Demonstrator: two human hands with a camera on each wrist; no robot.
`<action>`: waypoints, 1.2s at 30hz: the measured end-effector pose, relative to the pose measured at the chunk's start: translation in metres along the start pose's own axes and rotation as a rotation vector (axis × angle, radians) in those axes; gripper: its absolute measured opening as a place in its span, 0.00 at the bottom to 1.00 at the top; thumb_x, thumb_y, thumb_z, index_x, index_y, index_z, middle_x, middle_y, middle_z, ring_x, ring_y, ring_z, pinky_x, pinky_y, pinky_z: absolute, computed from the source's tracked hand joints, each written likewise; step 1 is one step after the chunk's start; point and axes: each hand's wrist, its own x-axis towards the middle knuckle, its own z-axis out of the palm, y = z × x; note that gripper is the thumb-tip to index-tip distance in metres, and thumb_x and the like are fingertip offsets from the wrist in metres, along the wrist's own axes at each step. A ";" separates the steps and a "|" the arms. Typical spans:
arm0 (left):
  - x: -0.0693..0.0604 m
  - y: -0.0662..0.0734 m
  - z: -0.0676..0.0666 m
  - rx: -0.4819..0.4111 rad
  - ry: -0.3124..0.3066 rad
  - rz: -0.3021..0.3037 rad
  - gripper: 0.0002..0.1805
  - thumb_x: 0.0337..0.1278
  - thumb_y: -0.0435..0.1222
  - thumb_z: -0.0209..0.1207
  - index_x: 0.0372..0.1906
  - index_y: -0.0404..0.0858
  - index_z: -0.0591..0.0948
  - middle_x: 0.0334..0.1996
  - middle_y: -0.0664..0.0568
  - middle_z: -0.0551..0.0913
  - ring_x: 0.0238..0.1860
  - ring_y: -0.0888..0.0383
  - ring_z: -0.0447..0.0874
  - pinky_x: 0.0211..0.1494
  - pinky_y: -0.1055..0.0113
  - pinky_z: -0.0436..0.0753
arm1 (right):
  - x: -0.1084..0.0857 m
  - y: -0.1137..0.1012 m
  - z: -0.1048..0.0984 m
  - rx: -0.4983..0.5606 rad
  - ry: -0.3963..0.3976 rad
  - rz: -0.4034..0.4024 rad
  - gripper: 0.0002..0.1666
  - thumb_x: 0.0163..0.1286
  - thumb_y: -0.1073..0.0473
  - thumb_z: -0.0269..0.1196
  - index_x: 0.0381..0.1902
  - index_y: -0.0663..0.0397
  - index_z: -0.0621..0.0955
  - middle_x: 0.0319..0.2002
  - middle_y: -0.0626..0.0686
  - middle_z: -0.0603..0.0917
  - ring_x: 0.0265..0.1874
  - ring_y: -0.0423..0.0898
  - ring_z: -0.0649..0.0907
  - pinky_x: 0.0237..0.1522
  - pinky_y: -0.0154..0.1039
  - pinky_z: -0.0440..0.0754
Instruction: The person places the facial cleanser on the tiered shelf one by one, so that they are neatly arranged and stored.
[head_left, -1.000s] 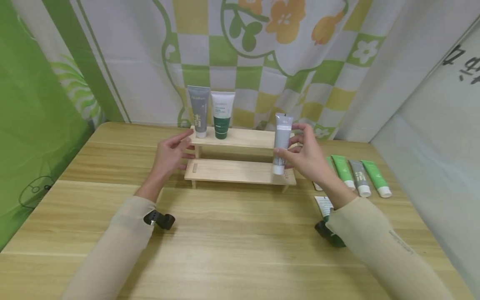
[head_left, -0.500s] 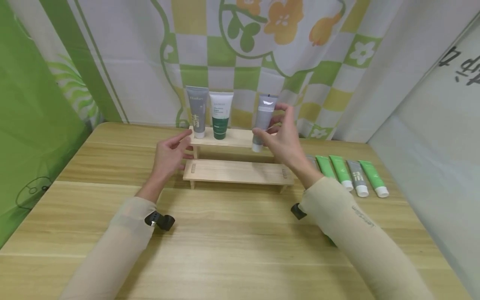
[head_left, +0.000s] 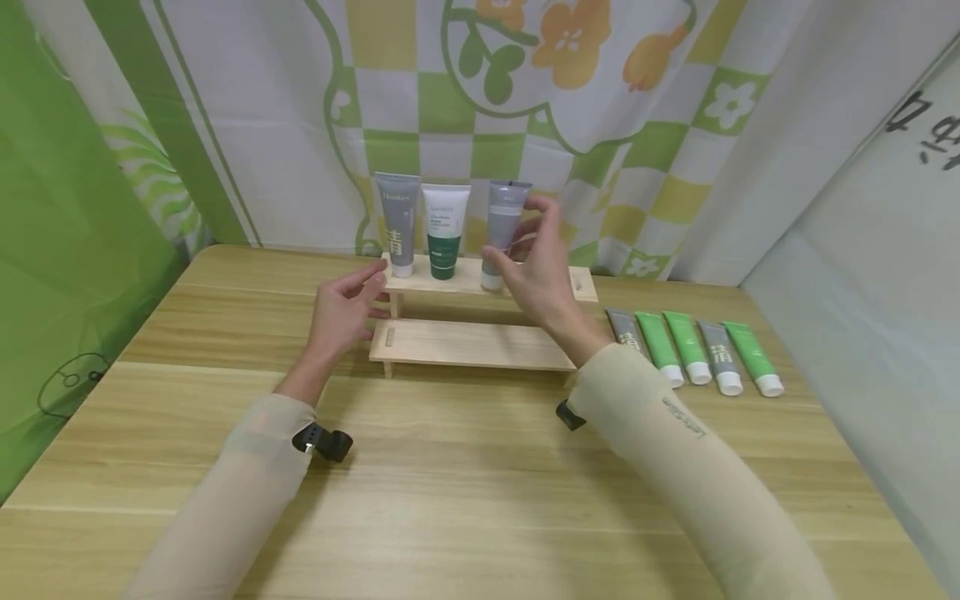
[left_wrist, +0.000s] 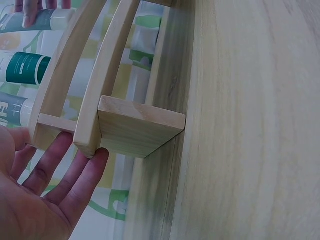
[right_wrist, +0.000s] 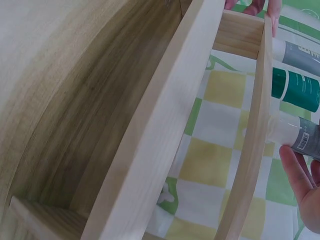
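A two-tier wooden shelf (head_left: pixel 472 343) stands on the table. My right hand (head_left: pixel 542 271) pinches a grey squeeze tube (head_left: pixel 504 218) upright, cap down, at the upper tier; in the right wrist view the white cap of this grey tube (right_wrist: pixel 286 128) is at or very near the tier's edge. To its left on that tier stand a white-and-green tube (head_left: pixel 445 229) and another grey tube (head_left: pixel 399 221) with gold lettering. My left hand (head_left: pixel 341 312) touches the shelf's left end; in the left wrist view the left hand's fingers (left_wrist: pixel 82 185) are spread and fairly straight against the wood.
Right of the shelf, several tubes lie in a row on the table (head_left: pixel 420 500), among them a green tube (head_left: pixel 752 358) and a grey tube (head_left: pixel 718 358). A patterned curtain (head_left: pixel 465 108) hangs behind the shelf. A white panel (head_left: pixel 862 250) borders the right side.
My right hand has carried the grey tube leftward from the shelf's right end, raising it to the upper tier beside the white-and-green tube. My left hand stays at the shelf's left end.
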 end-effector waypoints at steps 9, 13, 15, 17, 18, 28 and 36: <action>-0.001 0.001 0.001 0.009 0.005 -0.004 0.23 0.73 0.50 0.57 0.67 0.50 0.79 0.46 0.38 0.87 0.36 0.47 0.90 0.21 0.62 0.86 | 0.001 0.001 0.009 -0.032 0.014 -0.032 0.45 0.62 0.68 0.73 0.67 0.53 0.58 0.44 0.59 0.77 0.38 0.51 0.82 0.40 0.40 0.86; -0.001 0.001 0.001 0.013 0.008 -0.006 0.22 0.73 0.50 0.56 0.67 0.50 0.79 0.46 0.38 0.87 0.36 0.48 0.90 0.21 0.62 0.85 | 0.001 0.002 0.010 -0.045 0.016 -0.018 0.45 0.62 0.67 0.73 0.68 0.53 0.57 0.45 0.59 0.77 0.38 0.51 0.82 0.41 0.40 0.85; -0.001 0.001 0.001 0.015 0.009 -0.007 0.23 0.73 0.51 0.56 0.67 0.50 0.79 0.46 0.38 0.87 0.35 0.48 0.90 0.21 0.62 0.85 | 0.002 0.002 0.011 -0.051 0.019 -0.010 0.45 0.62 0.67 0.73 0.68 0.53 0.57 0.45 0.59 0.77 0.39 0.51 0.82 0.41 0.40 0.85; -0.001 0.001 0.001 0.015 0.008 -0.006 0.23 0.73 0.51 0.56 0.67 0.50 0.79 0.46 0.38 0.87 0.35 0.48 0.90 0.21 0.61 0.86 | 0.003 0.004 0.011 -0.056 0.020 -0.002 0.45 0.62 0.66 0.73 0.67 0.53 0.58 0.46 0.59 0.77 0.39 0.51 0.82 0.42 0.40 0.85; -0.001 0.001 0.001 0.016 0.007 -0.006 0.23 0.73 0.51 0.56 0.67 0.50 0.79 0.46 0.38 0.87 0.35 0.48 0.90 0.21 0.61 0.86 | 0.003 0.004 0.011 -0.058 0.021 0.000 0.44 0.63 0.66 0.72 0.67 0.53 0.58 0.46 0.59 0.77 0.39 0.51 0.82 0.43 0.40 0.85; -0.001 0.002 0.002 0.009 0.001 -0.003 0.23 0.73 0.51 0.57 0.67 0.50 0.79 0.45 0.39 0.87 0.34 0.50 0.90 0.21 0.60 0.85 | 0.004 0.008 0.012 -0.112 0.028 -0.011 0.43 0.64 0.65 0.72 0.67 0.52 0.57 0.46 0.59 0.78 0.42 0.51 0.82 0.46 0.41 0.84; -0.001 0.002 0.003 0.004 0.001 -0.014 0.22 0.73 0.51 0.56 0.66 0.51 0.79 0.46 0.39 0.87 0.37 0.45 0.90 0.21 0.61 0.85 | 0.003 0.007 0.012 -0.113 0.023 -0.013 0.43 0.64 0.66 0.72 0.67 0.54 0.58 0.46 0.60 0.78 0.42 0.53 0.82 0.49 0.47 0.84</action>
